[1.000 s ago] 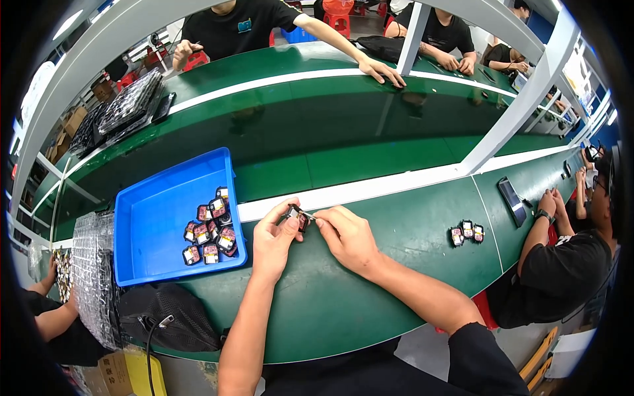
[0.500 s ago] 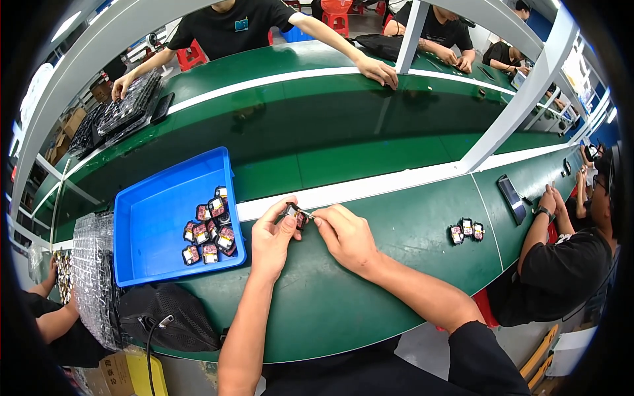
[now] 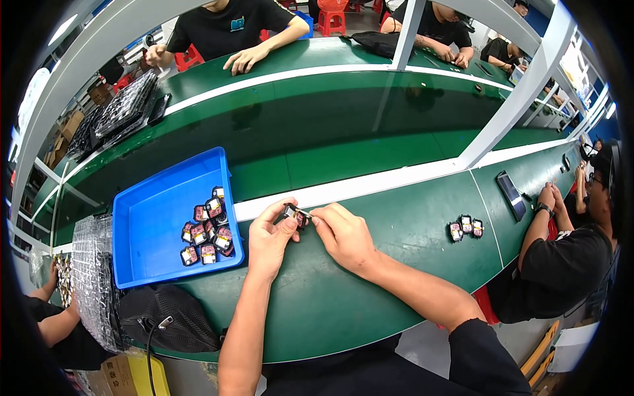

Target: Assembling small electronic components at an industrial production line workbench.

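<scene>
My left hand point(image 3: 272, 237) holds a small black-rimmed module point(image 3: 294, 215) with a reddish inside and a white label, pinched between thumb and fingers above the green table. Close against its right side, my right hand point(image 3: 345, 239) pinches a thin, pale, stick-like piece point(image 3: 306, 214) that reaches the module's edge. Its exact kind is too small to tell. To the left, a blue plastic tray point(image 3: 148, 267) holds several similar modules point(image 3: 223, 236) heaped in its right half. Three more modules point(image 3: 466, 225) lie together on the table to the right.
A black mesh bag point(image 3: 168, 318) and bubble wrap point(image 3: 94, 277) lie left of my arms. A white rail point(image 3: 370, 186) and a slanted post point(image 3: 515, 89) border the bench. A dark phone-like device point(image 3: 510, 196) lies near a co-worker point(image 3: 568, 270) at right; another person point(image 3: 228, 33) sits opposite.
My hands keep nearly the same pose around the module. The person opposite has drawn both arms back, one hand leaving the white rail and the other leaving the stacked black trays.
</scene>
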Motion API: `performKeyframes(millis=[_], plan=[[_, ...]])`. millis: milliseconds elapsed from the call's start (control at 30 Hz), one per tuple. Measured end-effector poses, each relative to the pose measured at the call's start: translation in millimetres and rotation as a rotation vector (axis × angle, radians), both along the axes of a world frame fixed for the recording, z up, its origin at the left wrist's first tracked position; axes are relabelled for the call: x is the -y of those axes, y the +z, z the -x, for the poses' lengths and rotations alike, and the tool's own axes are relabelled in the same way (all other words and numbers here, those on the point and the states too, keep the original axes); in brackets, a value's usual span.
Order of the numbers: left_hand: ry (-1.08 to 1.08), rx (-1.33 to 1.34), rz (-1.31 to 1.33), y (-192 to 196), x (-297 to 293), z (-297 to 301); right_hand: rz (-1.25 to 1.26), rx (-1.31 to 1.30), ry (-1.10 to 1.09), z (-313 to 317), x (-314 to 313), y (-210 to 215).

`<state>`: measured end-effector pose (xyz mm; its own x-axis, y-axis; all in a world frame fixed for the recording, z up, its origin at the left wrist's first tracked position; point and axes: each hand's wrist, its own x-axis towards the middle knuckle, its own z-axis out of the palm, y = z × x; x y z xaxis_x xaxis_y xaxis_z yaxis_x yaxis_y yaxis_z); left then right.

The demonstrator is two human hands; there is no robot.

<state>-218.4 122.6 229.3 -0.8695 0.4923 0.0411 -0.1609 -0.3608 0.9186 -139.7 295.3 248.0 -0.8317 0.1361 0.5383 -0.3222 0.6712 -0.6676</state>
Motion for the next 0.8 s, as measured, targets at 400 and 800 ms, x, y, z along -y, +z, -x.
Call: performKeyframes(millis=[400,800], plan=[[0.046,-0.027,0.009,-1.6,-2.0,-2.2,-0.074,0.013,0.015,1.6,-1.2,-1.2],[0.335,-1.012,0.361,44.1,7.3,-15.8,0.305,0.141,-0.047,2.5,-7.4,3.8]])
